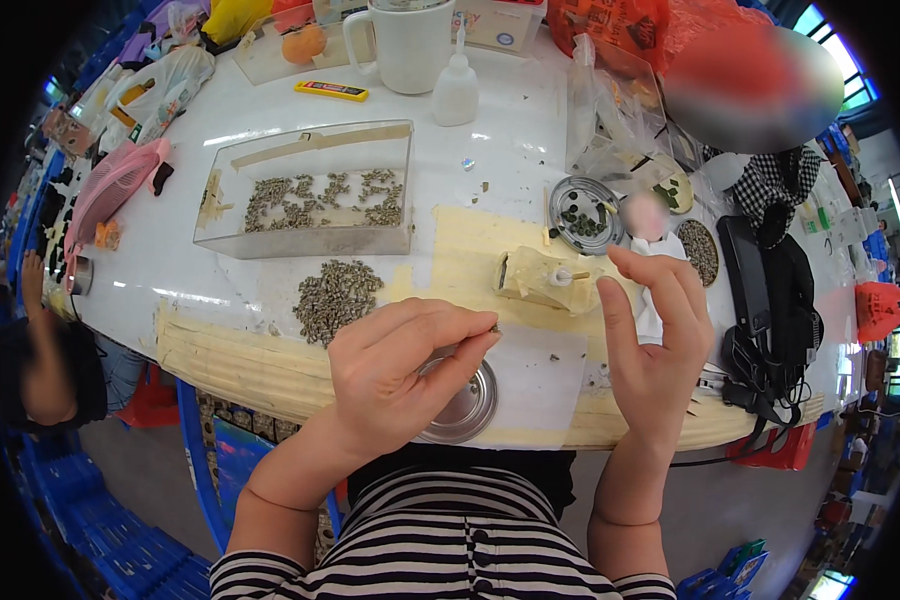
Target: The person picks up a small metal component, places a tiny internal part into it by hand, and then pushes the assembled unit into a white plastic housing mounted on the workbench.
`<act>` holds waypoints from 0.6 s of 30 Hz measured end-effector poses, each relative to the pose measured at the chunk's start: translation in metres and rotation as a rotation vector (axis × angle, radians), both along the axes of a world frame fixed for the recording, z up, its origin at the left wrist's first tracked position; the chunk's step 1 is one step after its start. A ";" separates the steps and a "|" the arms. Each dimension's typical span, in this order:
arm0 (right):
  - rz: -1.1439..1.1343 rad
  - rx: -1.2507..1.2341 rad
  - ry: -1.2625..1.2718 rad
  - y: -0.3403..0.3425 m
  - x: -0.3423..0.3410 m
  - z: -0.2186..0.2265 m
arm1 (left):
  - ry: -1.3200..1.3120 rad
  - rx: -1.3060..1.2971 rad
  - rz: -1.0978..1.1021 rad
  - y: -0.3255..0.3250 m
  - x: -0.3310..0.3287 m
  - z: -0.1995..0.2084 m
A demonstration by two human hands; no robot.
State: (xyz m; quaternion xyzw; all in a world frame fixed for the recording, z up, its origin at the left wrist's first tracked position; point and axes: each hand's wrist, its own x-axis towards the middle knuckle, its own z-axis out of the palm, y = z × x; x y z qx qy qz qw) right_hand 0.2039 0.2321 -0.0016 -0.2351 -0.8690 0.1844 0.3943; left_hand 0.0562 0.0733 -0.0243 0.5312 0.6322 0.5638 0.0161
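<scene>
- Nearest: striped shirt [470,520] right by the counter's [510,130] nr edge; that edge carries a ridged yellowish strip [240,350].
- Round metal dish [478,415] at nr edge, abt midway along, part hidden under L hand [395,360].
- L hand: thumb + fingertips pinched tog. on a small piece [495,328], too tiny to ID; it's up over the nr-edge side, roughly mid-counter.
- R hand [660,340]: raised, thumb & fingers spread, nothing in it; well apart from L hand.
- Black bag [770,310] w/ straps, toward nr R corner.
- Heap of small grey-brown pcs [335,300] on the counter, just past L hand.
- Taped block [545,285] w/ a pale peg, btwn the hands but farther from nr edge.
- Clear box [320,242] beyond the heap, more such pcs scattered inside.
- Past R hand: round dish [581,187] w/ dk green bits; another [698,250] full of grey-brown bits, toward R edge.
- Pink mesh item [120,195] nr L edge.
- Toward far edge: yellow cutter [332,91], white squeeze bottle [457,92], big white mug [410,50].
- Far R corner: red plastic bags [610,30].
</scene>
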 end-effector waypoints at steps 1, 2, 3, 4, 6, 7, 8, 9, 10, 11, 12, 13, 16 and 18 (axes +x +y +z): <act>0.006 -0.015 0.005 0.000 -0.003 -0.005 | 0.002 0.001 0.000 0.000 0.000 -0.001; 0.013 -0.030 0.011 0.000 -0.006 -0.009 | 0.004 0.002 0.002 -0.001 -0.001 -0.002; 0.008 -0.031 -0.005 0.000 -0.007 -0.011 | 0.010 0.020 0.005 0.001 -0.001 -0.003; 0.020 -0.041 -0.008 -0.001 -0.008 -0.011 | 0.019 0.036 0.011 0.003 -0.001 -0.003; 0.045 -0.061 -0.014 -0.001 -0.007 -0.011 | 0.035 0.049 0.022 0.002 -0.001 -0.003; 0.028 -0.049 0.007 -0.002 -0.006 -0.010 | 0.039 0.049 0.023 0.002 -0.001 -0.002; 0.012 -0.036 0.028 -0.004 -0.006 -0.008 | 0.044 0.049 0.025 0.002 0.000 -0.002; -0.005 -0.024 0.049 -0.005 -0.005 -0.005 | 0.044 0.052 0.026 0.003 0.000 -0.002; 0.012 -0.033 0.085 -0.007 -0.004 -0.004 | 0.046 0.053 0.029 0.003 0.000 -0.003; 0.028 -0.041 0.121 -0.010 -0.002 -0.003 | 0.048 0.054 0.032 0.002 0.000 -0.003; 0.044 -0.050 0.157 -0.012 -0.001 -0.003 | 0.044 0.041 0.024 0.001 0.000 -0.003; 0.083 -0.142 0.231 -0.015 0.000 -0.005 | 0.040 0.028 0.012 0.000 0.000 -0.002; 0.163 -0.311 0.368 -0.021 -0.001 -0.015 | 0.039 0.044 0.011 0.002 0.000 -0.001; 0.173 -0.281 0.344 -0.021 -0.003 -0.019 | 0.023 0.056 0.002 0.003 0.000 -0.001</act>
